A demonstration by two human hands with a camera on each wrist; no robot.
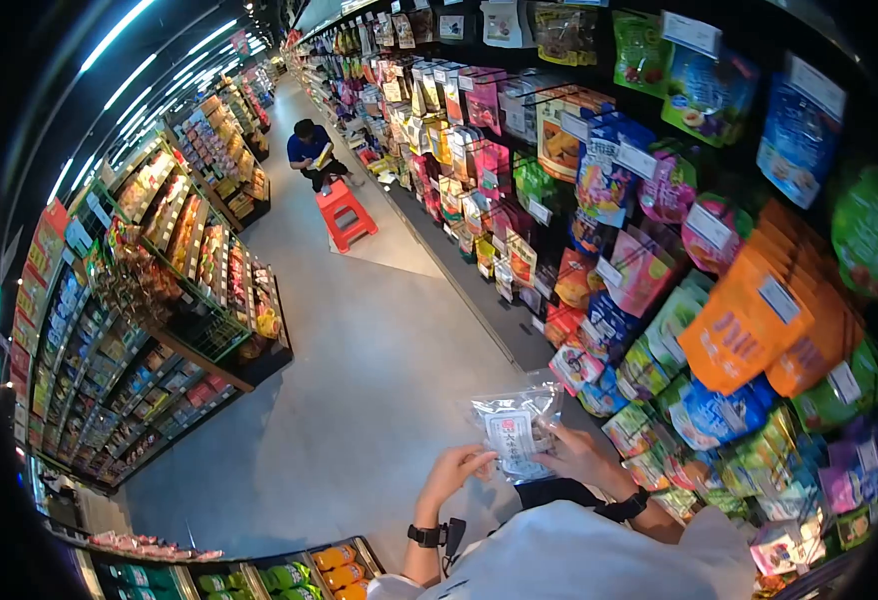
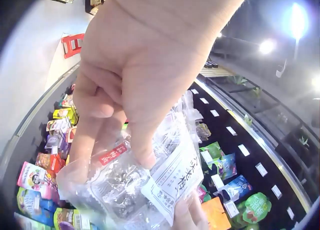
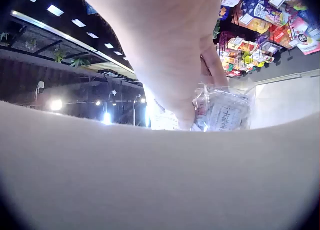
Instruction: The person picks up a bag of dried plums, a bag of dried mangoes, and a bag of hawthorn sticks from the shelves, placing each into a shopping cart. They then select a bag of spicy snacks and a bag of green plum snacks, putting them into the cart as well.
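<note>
A clear plastic bag (image 1: 515,436) with a white label is held upright in front of the body by both hands. My left hand (image 1: 451,474) pinches its left lower edge; in the left wrist view the thumb of the left hand (image 2: 132,65) lies on the front of the bag (image 2: 125,182), with fingers behind it. My right hand (image 1: 584,460) grips the right side, thumb near the label. In the right wrist view the right hand (image 3: 165,55) covers part of the bag (image 3: 227,110), and a white sleeve or cloth fills the lower part.
Hanging snack packets (image 1: 604,180) line the rack along the right, with orange packets (image 1: 744,315) nearest. A red stool (image 1: 344,215) stands in the aisle beside a crouching person (image 1: 309,155) in dark blue. Shelves (image 1: 189,240) of goods stand at left, bottled drinks (image 1: 289,575) at the bottom.
</note>
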